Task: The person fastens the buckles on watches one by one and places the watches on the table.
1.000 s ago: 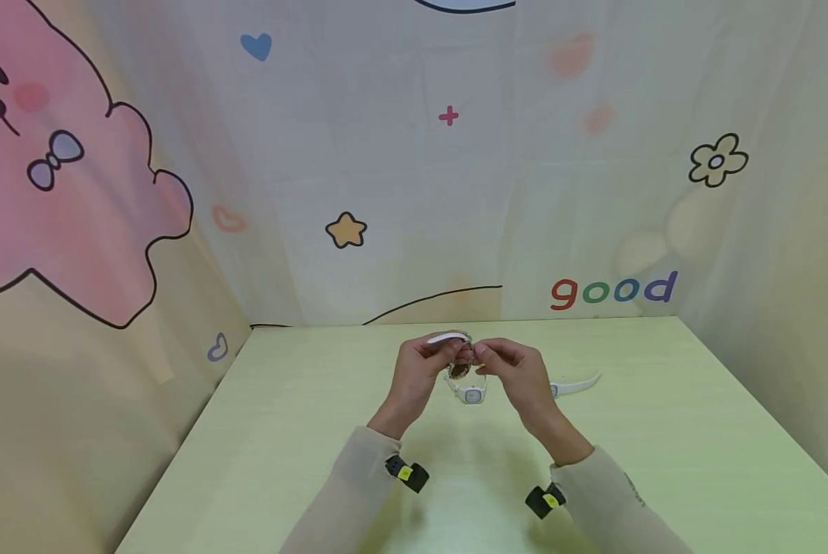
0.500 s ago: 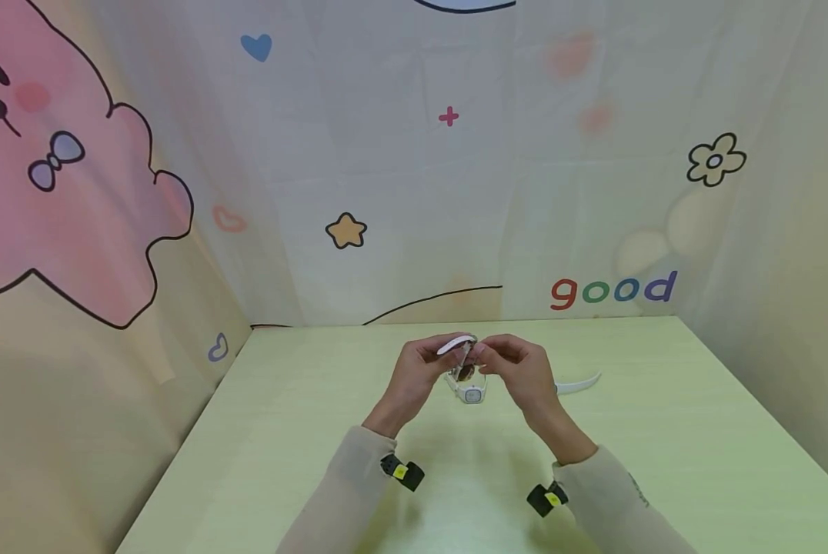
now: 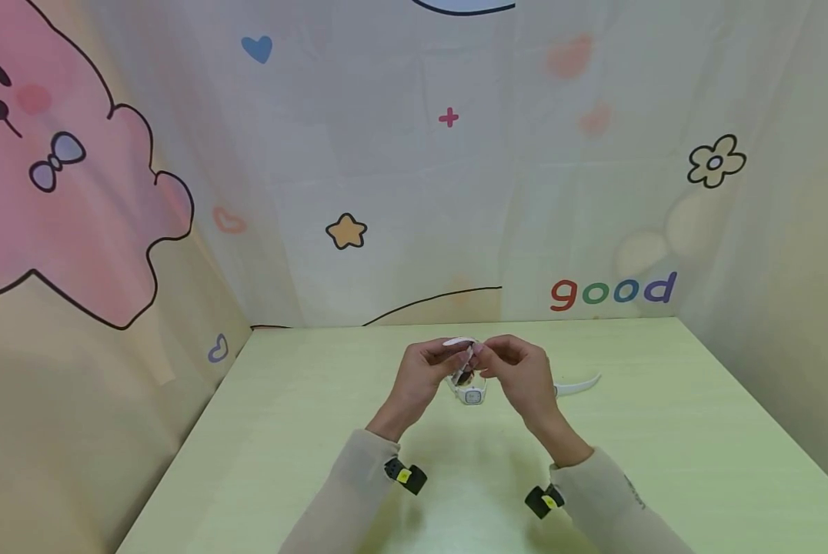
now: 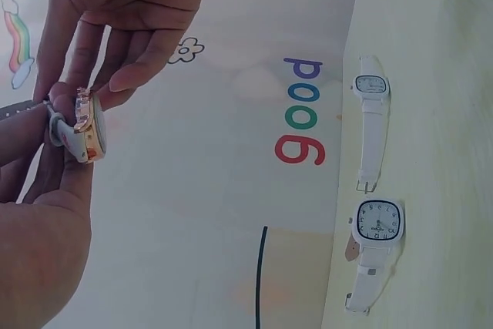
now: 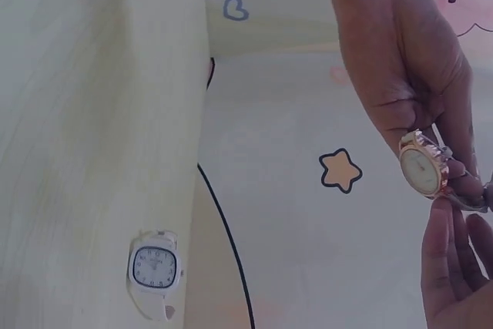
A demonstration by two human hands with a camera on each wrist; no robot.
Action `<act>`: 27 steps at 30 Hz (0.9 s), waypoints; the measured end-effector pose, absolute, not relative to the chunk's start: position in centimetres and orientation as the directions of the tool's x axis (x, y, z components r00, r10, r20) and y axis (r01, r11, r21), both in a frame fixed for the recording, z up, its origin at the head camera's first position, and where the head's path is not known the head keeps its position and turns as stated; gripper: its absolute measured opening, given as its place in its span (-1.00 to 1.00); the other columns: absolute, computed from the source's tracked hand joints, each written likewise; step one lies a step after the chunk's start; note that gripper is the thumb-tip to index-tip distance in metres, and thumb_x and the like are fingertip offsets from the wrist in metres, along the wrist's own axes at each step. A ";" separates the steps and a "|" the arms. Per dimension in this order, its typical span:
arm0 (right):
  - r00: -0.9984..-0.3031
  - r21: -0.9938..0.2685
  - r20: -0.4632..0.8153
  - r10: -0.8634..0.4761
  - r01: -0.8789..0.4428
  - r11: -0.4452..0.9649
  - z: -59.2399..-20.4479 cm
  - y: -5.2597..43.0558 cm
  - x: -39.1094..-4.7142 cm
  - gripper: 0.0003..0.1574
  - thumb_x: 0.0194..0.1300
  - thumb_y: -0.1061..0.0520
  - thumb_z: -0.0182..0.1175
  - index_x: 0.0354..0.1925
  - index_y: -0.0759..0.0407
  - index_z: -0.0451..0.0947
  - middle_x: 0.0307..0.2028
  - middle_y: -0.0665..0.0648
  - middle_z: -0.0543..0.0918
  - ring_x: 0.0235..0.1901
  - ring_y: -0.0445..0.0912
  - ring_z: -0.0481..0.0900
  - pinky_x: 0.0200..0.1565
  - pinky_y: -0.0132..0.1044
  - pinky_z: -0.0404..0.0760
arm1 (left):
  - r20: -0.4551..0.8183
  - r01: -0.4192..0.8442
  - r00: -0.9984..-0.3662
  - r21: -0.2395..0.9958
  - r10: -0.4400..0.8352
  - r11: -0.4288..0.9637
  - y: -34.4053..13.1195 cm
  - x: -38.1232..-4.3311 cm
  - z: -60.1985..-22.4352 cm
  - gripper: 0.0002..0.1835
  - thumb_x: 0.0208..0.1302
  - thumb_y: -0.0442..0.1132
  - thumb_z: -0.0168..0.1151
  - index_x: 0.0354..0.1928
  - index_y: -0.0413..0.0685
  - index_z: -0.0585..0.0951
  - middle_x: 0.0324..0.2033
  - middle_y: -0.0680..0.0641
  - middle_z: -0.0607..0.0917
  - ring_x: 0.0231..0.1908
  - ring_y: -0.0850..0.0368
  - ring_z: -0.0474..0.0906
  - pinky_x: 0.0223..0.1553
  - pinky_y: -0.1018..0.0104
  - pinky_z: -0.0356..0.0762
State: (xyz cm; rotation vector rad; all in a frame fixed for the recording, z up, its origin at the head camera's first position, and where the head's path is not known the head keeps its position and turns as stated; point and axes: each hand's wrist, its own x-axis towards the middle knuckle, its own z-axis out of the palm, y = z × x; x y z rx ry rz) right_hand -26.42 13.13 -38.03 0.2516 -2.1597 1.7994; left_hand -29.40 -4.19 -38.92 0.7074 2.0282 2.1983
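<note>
A wristwatch with a rose-gold case (image 5: 424, 166) and a pale strap (image 3: 459, 342) is held up above the table between both hands. My left hand (image 3: 414, 378) grips the watch near its case, with the thumb on the near side. Close against it, my right hand (image 3: 527, 379) pinches the strap between thumb and fingers. The buckle end is mostly hidden by the fingers. On the table below, a white square-faced watch (image 3: 472, 396) lies under the hands. A second white watch (image 4: 372, 85) lies farther right, its case partly covered by my right hand in the head view.
A pale green-yellow table (image 3: 303, 431) spreads under both forearms. Behind it hangs a curtain (image 3: 400, 154) printed with cartoon figures and the word "good". Each sleeved wrist carries a small black camera (image 3: 405, 475).
The held watch has turned a little and its white strap has shifted right, towards the right hand. Both hands keep their hold and have moved only slightly. The watches on the table stay put.
</note>
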 end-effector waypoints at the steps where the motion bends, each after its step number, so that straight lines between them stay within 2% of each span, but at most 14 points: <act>1: -0.921 -0.907 0.382 0.077 -0.358 0.221 -38.1 13.1 -26.4 -0.67 0.30 -0.01 0.32 -0.17 0.25 0.66 -0.30 0.20 0.75 -0.39 -0.08 0.73 -0.29 -0.38 0.70 | 0.285 0.255 -0.892 0.958 0.351 -0.129 -4.2 -29.4 -38.9 -0.67 0.31 -0.27 0.28 0.09 -0.19 0.66 0.00 -0.18 0.73 -0.13 0.22 0.73 0.02 0.29 0.65; 4: -0.873 -0.855 0.476 0.109 -0.429 0.292 -38.3 12.9 -26.3 -0.74 0.31 0.03 0.31 -0.21 0.22 0.67 -0.35 0.22 0.75 -0.45 -0.04 0.72 -0.36 -0.41 0.69 | 0.300 0.267 -0.886 0.954 0.354 -0.138 -4.1 -29.2 -38.8 -0.66 0.31 -0.27 0.28 0.11 -0.17 0.65 0.02 -0.16 0.73 -0.13 0.23 0.73 0.02 0.31 0.64; 10: -0.790 -0.773 0.600 0.124 -0.533 0.343 -38.4 12.6 -26.1 -0.85 0.29 0.16 0.32 -0.20 0.21 0.65 -0.38 0.19 0.77 -0.49 -0.02 0.73 -0.42 -0.43 0.67 | 0.330 0.295 -0.872 0.944 0.363 -0.150 -4.0 -29.0 -38.7 -0.66 0.30 -0.25 0.29 0.10 -0.16 0.65 0.04 -0.14 0.72 -0.11 0.25 0.72 0.03 0.32 0.64; 18: -0.679 -0.619 0.730 0.078 -0.608 0.497 -38.1 12.9 -26.4 -0.88 0.21 0.26 0.35 -0.23 0.18 0.69 -0.33 0.07 0.75 -0.35 -0.11 0.70 -0.41 -0.53 0.62 | 0.354 0.339 -0.862 0.935 0.362 -0.105 -3.9 -28.7 -38.6 -0.71 0.31 -0.21 0.29 0.04 -0.13 0.69 -0.10 -0.18 0.77 -0.27 0.24 0.71 -0.18 0.32 0.69; 20: -0.688 -0.633 0.722 0.078 -0.610 0.476 -38.1 13.0 -26.5 -0.88 0.20 0.28 0.35 -0.24 0.20 0.69 -0.33 0.09 0.74 -0.36 -0.19 0.67 -0.40 -0.55 0.62 | 0.359 0.347 -0.861 0.932 0.359 -0.100 -3.9 -28.7 -38.6 -0.72 0.32 -0.21 0.29 0.02 -0.11 0.70 -0.12 -0.19 0.77 -0.30 0.23 0.71 -0.19 0.31 0.70; 24: -0.760 -0.735 0.643 0.091 -0.579 0.354 -38.2 13.2 -26.6 -0.90 0.22 0.30 0.34 -0.25 0.24 0.67 -0.33 0.16 0.74 -0.38 -0.33 0.63 -0.44 -0.48 0.65 | 0.370 0.364 -0.857 0.927 0.358 -0.086 -3.7 -28.6 -38.6 -0.74 0.31 -0.22 0.30 0.00 -0.11 0.71 -0.16 -0.24 0.77 -0.31 0.19 0.72 -0.21 0.29 0.70; 27: -0.798 -0.784 0.596 0.085 -0.557 0.274 -38.2 13.3 -26.6 -0.88 0.23 0.33 0.31 -0.22 0.29 0.65 -0.31 0.25 0.72 -0.38 -0.35 0.62 -0.49 -0.38 0.67 | 0.382 0.381 -0.851 0.921 0.359 -0.078 -3.6 -28.5 -38.6 -0.74 0.30 -0.26 0.30 0.00 -0.15 0.70 -0.18 -0.27 0.77 -0.32 0.19 0.72 -0.22 0.30 0.70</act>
